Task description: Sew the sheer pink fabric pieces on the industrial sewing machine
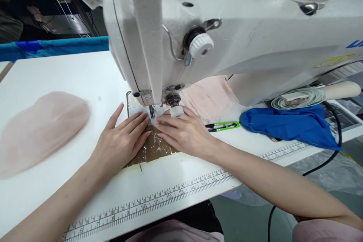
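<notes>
My left hand (pixel 121 140) lies palm down left of the needle, its fingers stretched toward the presser foot (pixel 152 112) of a white sewing machine (pixel 235 38). Fingertips rest by a small whitish piece (pixel 138 110) at the foot; whether it is cloth I cannot tell. From the other side my right hand (pixel 185 130) reaches in, fingers extended and slightly bent, tips close to the foot. Under both hands is a brown, shiny plate (pixel 155 145) with tape along its front edge. Pale pink fabric (pixel 212 96) lies behind my right hand.
A sheer pale pink piece (pixel 47 130) lies on the white table at left. Green-handled thread snips (pixel 225 125), a blue cloth (pixel 289 125) and a coil of pale tape (pixel 297 99) are at right. A printed ruler (pixel 153 202) follows the front edge.
</notes>
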The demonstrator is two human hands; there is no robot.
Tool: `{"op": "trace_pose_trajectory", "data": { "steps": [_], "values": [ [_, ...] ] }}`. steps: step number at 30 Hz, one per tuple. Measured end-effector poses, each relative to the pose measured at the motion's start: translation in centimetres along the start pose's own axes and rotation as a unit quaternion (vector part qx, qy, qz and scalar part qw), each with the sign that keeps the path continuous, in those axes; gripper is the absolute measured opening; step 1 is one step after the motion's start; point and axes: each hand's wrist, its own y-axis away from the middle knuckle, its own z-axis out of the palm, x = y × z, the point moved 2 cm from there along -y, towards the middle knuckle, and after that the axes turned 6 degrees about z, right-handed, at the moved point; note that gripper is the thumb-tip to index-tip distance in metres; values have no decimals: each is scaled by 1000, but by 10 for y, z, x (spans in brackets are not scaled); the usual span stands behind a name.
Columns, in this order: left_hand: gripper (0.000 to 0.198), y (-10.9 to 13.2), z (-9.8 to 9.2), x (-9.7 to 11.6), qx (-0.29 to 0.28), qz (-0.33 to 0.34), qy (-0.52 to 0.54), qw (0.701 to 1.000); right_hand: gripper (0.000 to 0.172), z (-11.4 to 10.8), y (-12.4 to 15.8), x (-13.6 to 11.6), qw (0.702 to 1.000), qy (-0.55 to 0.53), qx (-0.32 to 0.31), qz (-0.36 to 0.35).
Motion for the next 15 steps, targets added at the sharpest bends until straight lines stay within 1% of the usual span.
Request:
{"op": "trace_pose_trajectory", "data": {
  "steps": [15],
  "values": [
    [48,1,6,-3,-51,-34,-24,998,28,3,-7,1,996,59,-58,25]
  ]
}}
